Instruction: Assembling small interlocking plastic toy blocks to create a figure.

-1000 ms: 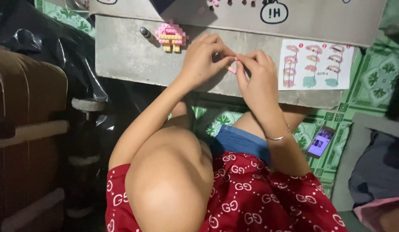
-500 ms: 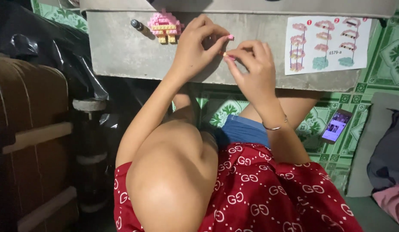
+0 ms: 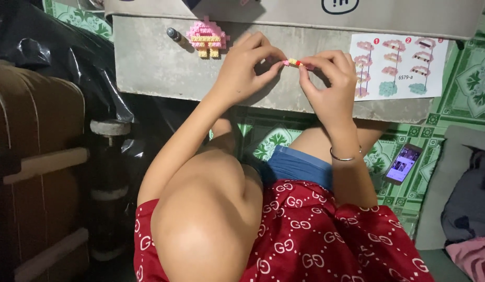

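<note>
Over a low grey table, my left hand and my right hand pinch a tiny cluster of pink, yellow and red bricks between their fingertips. Both hands meet at the cluster, above the table's near edge. A small pink and yellow brick figure lies flat on the table, left of my left hand. A printed instruction sheet with step pictures lies on the table to the right of my right hand. A thin bangle circles my right wrist.
A small dark cylinder lies beside the figure. A lit phone rests on the green patterned floor mat at the right. A brown suitcase and black plastic bag stand at the left. Folded cloth lies at the right.
My view has shifted, so the table edge sits lower than half a second ago. My hands stay together on the small brick cluster, fingers slightly adjusted.
</note>
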